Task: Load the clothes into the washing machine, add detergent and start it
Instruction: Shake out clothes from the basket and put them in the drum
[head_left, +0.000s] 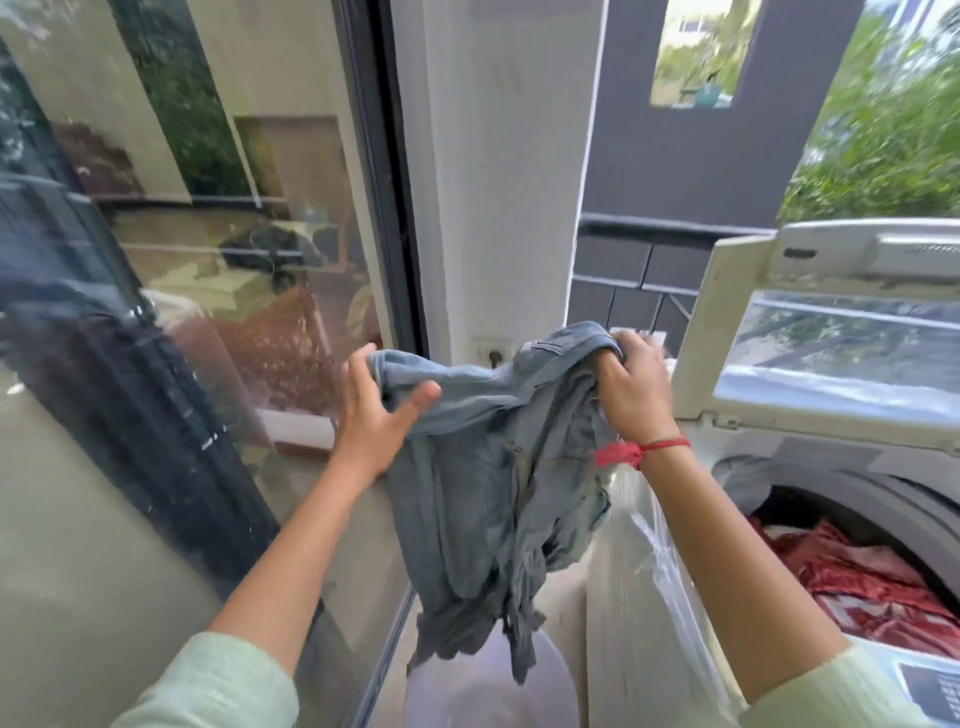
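While red clothes (862, 577) lie in the washing machine (852, 488) at four o'clock, left hand (376, 415) and right hand (631, 389) clutch a grey-blue garment (488, 493).

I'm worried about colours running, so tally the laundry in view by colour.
Blue-grey garment, gripped by left hand and right hand: 1
Red-and-white cloth in the washing machine: 1 heap, pieces indistinct
Grey shape at the rim: too blurred to count
Total: 2

The garment (483, 467) was soft, matt grey-blue cloth, creased and limp. The washing machine (737, 332) showed smooth white plastic, its lid window (841, 353) glossy, while red cloth (857, 577) inside looked faintly shiny.
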